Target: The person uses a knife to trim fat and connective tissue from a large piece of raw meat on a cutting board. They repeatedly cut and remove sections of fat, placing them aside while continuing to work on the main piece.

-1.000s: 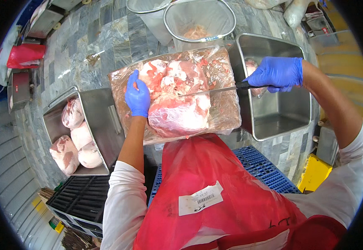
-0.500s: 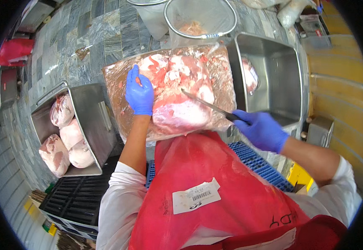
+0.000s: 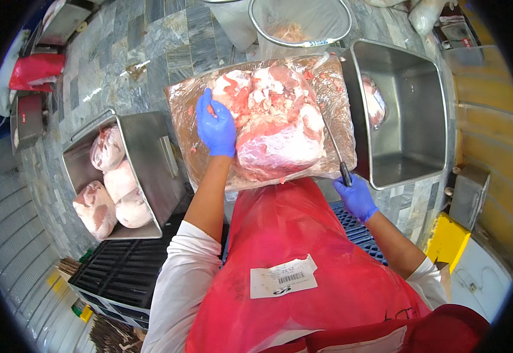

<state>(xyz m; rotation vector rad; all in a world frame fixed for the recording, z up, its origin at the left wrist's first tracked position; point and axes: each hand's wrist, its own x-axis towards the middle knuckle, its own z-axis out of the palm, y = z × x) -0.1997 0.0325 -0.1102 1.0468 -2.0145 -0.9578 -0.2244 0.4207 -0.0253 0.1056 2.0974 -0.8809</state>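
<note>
A large cut of raw meat (image 3: 280, 144), pink with white fat, lies opened out on a plastic-wrapped work surface (image 3: 340, 100) before me. My left hand (image 3: 217, 132), in a blue glove, rests at its left edge. A small reddish scrap of meat (image 3: 211, 110) shows between the thumb and fingers, which are curled around it. My right hand (image 3: 357, 199), also blue-gloved, grips the black handle of a knife (image 3: 345, 172) near the front right corner. Its long thin blade points away from me, along the right side of the meat.
At left, a tilted metal bin (image 3: 144, 176) holds several pieces of meat (image 3: 108, 147). To the right stands a deep metal tub (image 3: 406, 159) with one wrapped piece (image 3: 374, 103) inside. Beyond the work surface is a clear-lined round bin (image 3: 300, 44) containing scraps. A black crate (image 3: 121, 270) sits at lower left.
The knife has swung off the meat to its right side, its blade now pointing more away from me. My right hand has come nearer my body. The whole view has shifted slightly.
</note>
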